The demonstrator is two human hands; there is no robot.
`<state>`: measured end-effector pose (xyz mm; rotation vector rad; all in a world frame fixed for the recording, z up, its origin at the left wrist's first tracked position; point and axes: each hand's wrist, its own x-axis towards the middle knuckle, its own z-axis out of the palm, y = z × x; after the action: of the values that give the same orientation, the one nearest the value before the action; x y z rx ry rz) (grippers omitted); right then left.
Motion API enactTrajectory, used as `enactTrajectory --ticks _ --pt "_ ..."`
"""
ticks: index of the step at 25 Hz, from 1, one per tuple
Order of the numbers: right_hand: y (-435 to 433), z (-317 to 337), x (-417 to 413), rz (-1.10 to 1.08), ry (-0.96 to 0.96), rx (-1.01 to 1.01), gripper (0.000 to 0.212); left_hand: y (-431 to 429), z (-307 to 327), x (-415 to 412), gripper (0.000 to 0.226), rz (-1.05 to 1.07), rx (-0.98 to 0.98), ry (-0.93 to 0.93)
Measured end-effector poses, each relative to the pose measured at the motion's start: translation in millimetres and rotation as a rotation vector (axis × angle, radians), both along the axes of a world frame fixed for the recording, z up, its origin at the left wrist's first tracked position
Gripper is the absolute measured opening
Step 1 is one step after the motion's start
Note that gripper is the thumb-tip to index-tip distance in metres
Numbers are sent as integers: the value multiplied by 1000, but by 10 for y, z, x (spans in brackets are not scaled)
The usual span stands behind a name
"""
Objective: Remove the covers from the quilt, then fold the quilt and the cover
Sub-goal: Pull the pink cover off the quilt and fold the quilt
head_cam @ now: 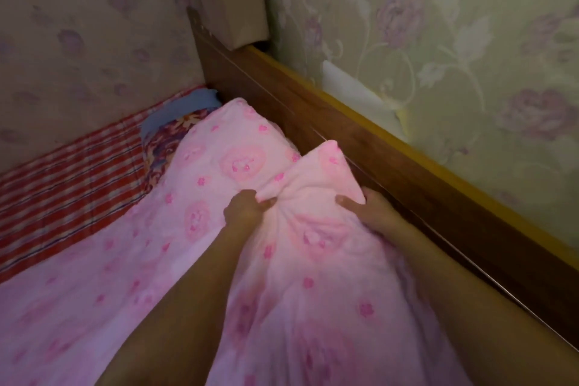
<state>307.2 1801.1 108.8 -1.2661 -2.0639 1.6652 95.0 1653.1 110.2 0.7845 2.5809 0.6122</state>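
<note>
Left hand (242,210), right hand (374,207): both grips closed, pinching bunched pink cover (316,222) at frame centre; corner raised beside bed rail (407,172), likely to start pulling cover off.

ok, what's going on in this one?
A person is working on a pink floral cover that lies over a red striped sheet. The left hand and the right hand both grip bunched fabric below one raised corner, beside the wooden bed frame. Nothing is folded yet.
</note>
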Motion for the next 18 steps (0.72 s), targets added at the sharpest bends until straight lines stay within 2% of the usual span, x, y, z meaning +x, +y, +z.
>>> enactTrajectory --ticks 2,3,5,8,10,12,13,16,18 --pt "-101 -294 288 70 -246 -95 90 15 -294 61 56 -18 -225 -9" --pt "-182 -444 497 122 -328 -126 95 -64 -446 178 57 -50 -293 -10" --pt "-331 -604 990 176 -382 -159 87 -223 -627 438 55 -114 -340 2" --pt "-557 -574 1725 118 -293 -191 61 -224 -427 534 52 -318 -527 92" --pt "-730 -513 2081 96 -237 -253 58 -183 -176 551 57 -425 -673 27" --pt "-865 -501 2300 112 -235 -311 59 -245 -65 566 66 -388 -731 -81" --pt "-910 -489 2398 124 -247 -314 59 -289 -44 616 69 -343 -673 -62" --pt "-1007 -412 2625 129 -283 -254 66 -405 -135 916 73 -96 -292 244" --pt "-1075 -402 2728 136 -291 -195 60 -487 -202 1289 82 -141 -134 317"
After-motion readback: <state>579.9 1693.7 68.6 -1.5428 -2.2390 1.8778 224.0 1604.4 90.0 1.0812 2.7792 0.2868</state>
